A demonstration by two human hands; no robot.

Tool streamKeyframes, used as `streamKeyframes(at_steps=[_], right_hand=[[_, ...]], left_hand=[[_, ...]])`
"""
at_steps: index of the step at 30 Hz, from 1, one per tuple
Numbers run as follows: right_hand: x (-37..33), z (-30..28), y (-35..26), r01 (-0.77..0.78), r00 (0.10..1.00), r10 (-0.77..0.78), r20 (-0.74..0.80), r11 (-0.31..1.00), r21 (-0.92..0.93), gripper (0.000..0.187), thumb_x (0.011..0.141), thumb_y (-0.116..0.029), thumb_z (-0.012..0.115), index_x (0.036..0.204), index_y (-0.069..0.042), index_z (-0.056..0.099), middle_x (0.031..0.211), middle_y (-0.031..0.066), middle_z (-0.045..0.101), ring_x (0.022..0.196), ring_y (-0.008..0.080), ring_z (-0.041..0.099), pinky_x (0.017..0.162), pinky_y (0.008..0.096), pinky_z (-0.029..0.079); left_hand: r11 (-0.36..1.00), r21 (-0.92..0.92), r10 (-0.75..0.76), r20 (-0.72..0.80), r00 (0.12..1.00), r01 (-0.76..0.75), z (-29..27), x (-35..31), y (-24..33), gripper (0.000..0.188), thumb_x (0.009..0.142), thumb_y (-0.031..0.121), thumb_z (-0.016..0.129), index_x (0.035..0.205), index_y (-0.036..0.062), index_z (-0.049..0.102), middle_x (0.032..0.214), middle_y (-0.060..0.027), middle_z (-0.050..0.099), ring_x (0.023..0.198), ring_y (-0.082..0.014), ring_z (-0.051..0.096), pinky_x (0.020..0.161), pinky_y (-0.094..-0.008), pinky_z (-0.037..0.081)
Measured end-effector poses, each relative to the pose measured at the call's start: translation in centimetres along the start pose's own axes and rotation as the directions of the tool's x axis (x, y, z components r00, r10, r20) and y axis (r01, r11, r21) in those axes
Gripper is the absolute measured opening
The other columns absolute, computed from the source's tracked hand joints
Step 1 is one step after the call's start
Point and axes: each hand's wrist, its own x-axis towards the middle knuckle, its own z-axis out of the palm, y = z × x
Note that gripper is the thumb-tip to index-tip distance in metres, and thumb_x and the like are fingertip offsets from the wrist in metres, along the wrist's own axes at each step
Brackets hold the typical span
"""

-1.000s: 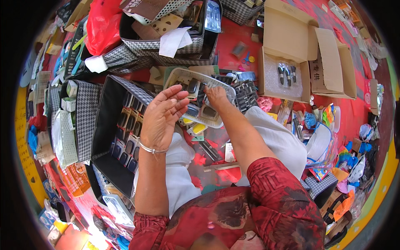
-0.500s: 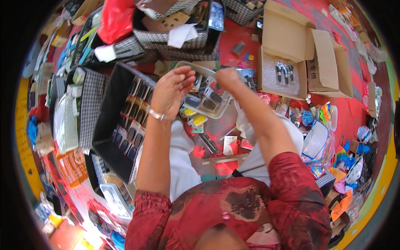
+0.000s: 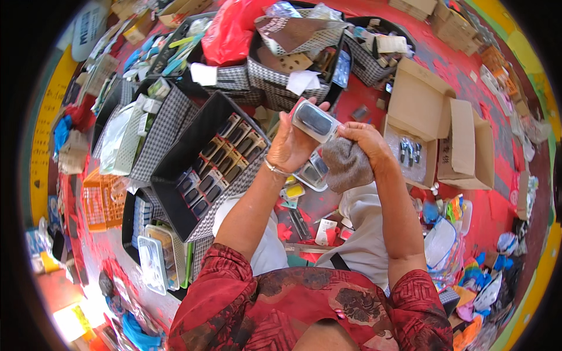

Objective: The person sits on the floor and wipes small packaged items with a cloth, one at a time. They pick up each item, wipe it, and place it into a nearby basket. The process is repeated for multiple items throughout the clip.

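Note:
A clear blister pack (image 3: 315, 120) holding a dark oval item is gripped in my left hand (image 3: 285, 149), its fingers behind the pack and its thumb at the near edge. My right hand (image 3: 367, 143) is closed on a grey-brown cloth (image 3: 346, 167), with its fingertips at the pack's lower right corner. Under the hands, a pale plastic tray (image 3: 318, 188) shows only in part, with another pack (image 3: 311, 169) in it. A black-lined box (image 3: 172, 169) to the left of my left arm carries rows of similar packs (image 3: 219, 152).
Checked bins (image 3: 231, 76) full of goods and a red plastic bag (image 3: 225, 35) stand beyond my hands. At the right is an open cardboard box (image 3: 430, 158) with several dark items in bubble wrap. An orange basket (image 3: 102, 202) lies left; loose packets (image 3: 453, 205) crowd the right.
Both hands have come together. My left hand now holds a blister pack and my right hand holds a cloth against its corner. The whole view has shifted.

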Motion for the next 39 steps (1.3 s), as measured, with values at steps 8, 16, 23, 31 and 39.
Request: streamKeyframes(at_steps=[8,16,23,31,39], right_hand=[[0.4,0.1,-3.4,0.237,0.923,-0.233,-0.306,0.971,-0.025,0.025,0.087,-0.025,0.058,0.082,0.0,0.061,0.076,0.0046,0.061,0.069,0.0121,0.056,0.065,0.027,0.046],[1.7,6.8,1.0,0.5,0.54,-0.763,0.355,-0.049,-0.865,0.016,0.08,-0.011,0.054,0.095,-0.009,0.056,0.096,0.0112,0.053,0.095,0.0309,0.053,0.068,0.0397,0.047],[0.6,5.6,2.0,0.652,0.5,-0.807,0.314,0.112,-0.75,0.01,0.079,-0.008,0.056,0.088,-0.008,0.058,0.087,0.0116,0.055,0.076,0.0331,0.057,0.065,0.0399,0.046],[2.1,6.8,2.4,0.678,0.531,-0.841,0.1,0.351,-0.646,0.01,0.076,-0.006,0.059,0.086,-0.006,0.06,0.084,0.0114,0.057,0.074,0.0302,0.057,0.066,0.0357,0.045],[3.6,6.3,1.2,0.484,0.866,-0.47,-0.172,0.873,0.051,0.009,0.08,-0.006,0.057,0.087,-0.001,0.06,0.084,0.0072,0.063,0.069,0.0146,0.06,0.062,0.0269,0.048]], left_hand=[[0.996,-0.088,-0.021,-0.268,0.963,-0.003,-1.8,1.0,1.8,0.071,0.086,0.063,0.036,0.116,0.0002,0.049,0.099,-0.0146,0.059,0.099,-0.0309,0.055,0.09,-0.045,0.044],[0.99,-0.092,-0.138,-0.428,0.893,0.109,-1.3,1.6,-0.8,0.063,0.091,0.059,0.025,0.123,0.0103,0.046,0.124,-0.0109,0.05,0.115,-0.0278,0.048,0.101,-0.043,0.034],[0.981,-0.191,-0.095,-0.266,0.959,0.044,-4.9,1.7,-1.0,0.06,0.094,0.052,0.024,0.109,0.0013,0.052,0.112,-0.0147,0.056,0.107,-0.0289,0.052,0.097,-0.0414,0.038],[0.951,-0.298,-0.192,-0.359,0.913,0.083,-2.8,0.2,-1.6,0.054,0.094,0.046,0.033,0.119,0.001,0.048,0.119,-0.0154,0.053,0.112,-0.0286,0.051,0.098,-0.0406,0.039],[0.89,-0.416,-0.292,-0.207,0.934,0.186,-1.4,-0.1,-2.9,0.046,0.095,0.041,0.034,0.122,0.0067,0.047,0.122,-0.0103,0.053,0.113,-0.0281,0.051,0.098,-0.0437,0.039]])
